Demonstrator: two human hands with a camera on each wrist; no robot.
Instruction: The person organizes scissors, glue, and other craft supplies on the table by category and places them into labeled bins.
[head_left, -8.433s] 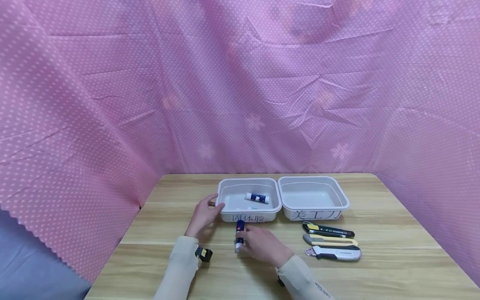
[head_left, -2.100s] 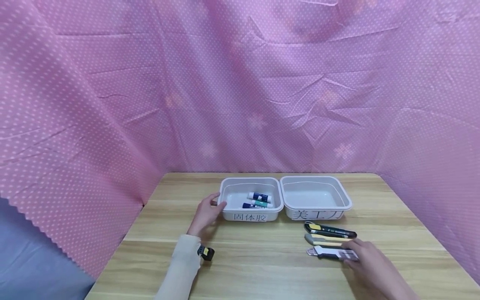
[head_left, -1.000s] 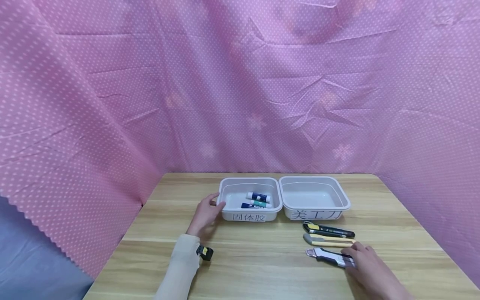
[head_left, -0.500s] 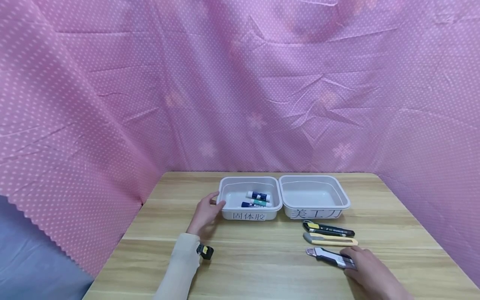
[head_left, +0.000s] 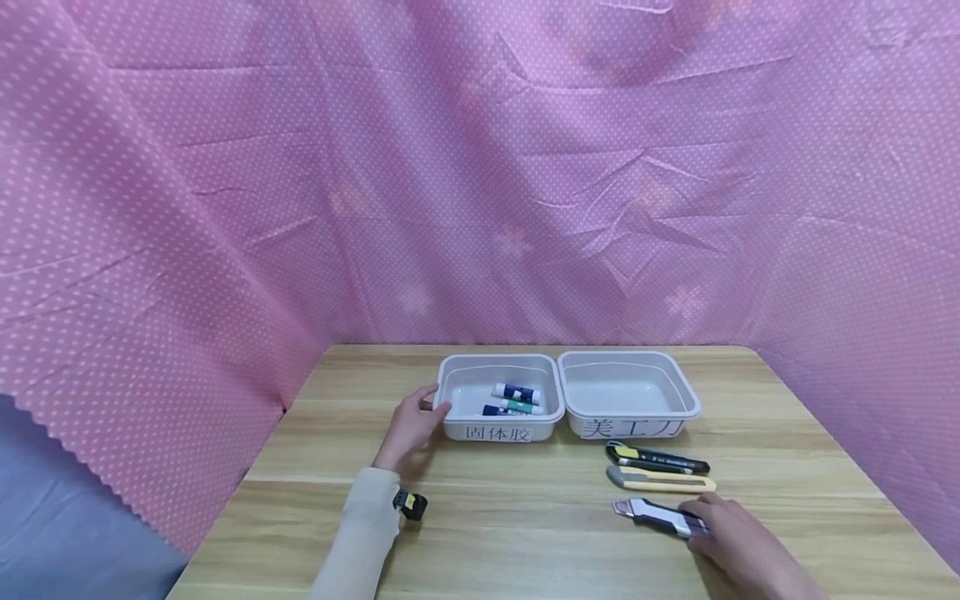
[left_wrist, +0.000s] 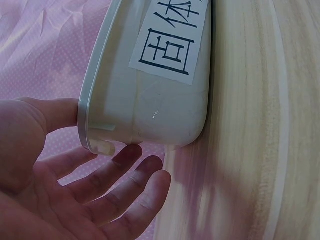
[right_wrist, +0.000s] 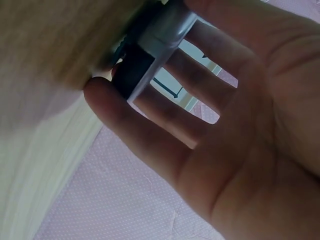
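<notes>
The white-and-black knife (head_left: 654, 514) lies tilted in the head view's lower right, its butt end inside the right hand (head_left: 738, 533), whose fingers and thumb pinch it; the blade end points left, clear of the grip. Just above lie a yellow knife (head_left: 663, 480) and a black knife (head_left: 660, 460). Near centre, the left hand (head_left: 408, 429) loosely holds the left tray (left_wrist: 160, 105) at its corner.

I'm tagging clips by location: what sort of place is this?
Probably a curtained-off sorting workspace: pink dotted fabric hangs behind a wooden table holding two labelled white tubs.
</notes>
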